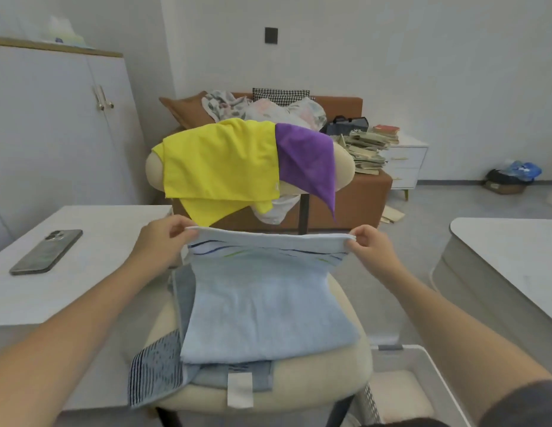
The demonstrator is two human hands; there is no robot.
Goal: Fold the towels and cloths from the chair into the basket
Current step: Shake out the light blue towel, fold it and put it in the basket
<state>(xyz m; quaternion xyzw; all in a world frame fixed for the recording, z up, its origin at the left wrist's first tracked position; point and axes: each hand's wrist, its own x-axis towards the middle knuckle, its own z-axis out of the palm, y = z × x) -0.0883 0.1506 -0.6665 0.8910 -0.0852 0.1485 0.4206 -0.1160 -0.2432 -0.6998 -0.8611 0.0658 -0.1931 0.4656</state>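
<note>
A light blue towel [265,306] lies on the seat of a cream chair [314,377]. Its far striped edge is lifted off the seat. My left hand [162,238] pinches that edge's left corner, and my right hand [368,245] pinches its right corner. Under it lies a blue striped towel [157,368] that hangs over the seat's left front. A yellow cloth [219,167] and a purple cloth [308,161] hang over the chair's backrest, with a white cloth [278,211] below them. The white basket [422,362] stands on the floor at the lower right.
A white table [93,241] on the left bears a phone [46,251]. Another white table [509,257] stands at the right. Behind the chair is a brown sofa [355,204] with bedding and stacked books. A white cabinet [53,124] fills the left wall.
</note>
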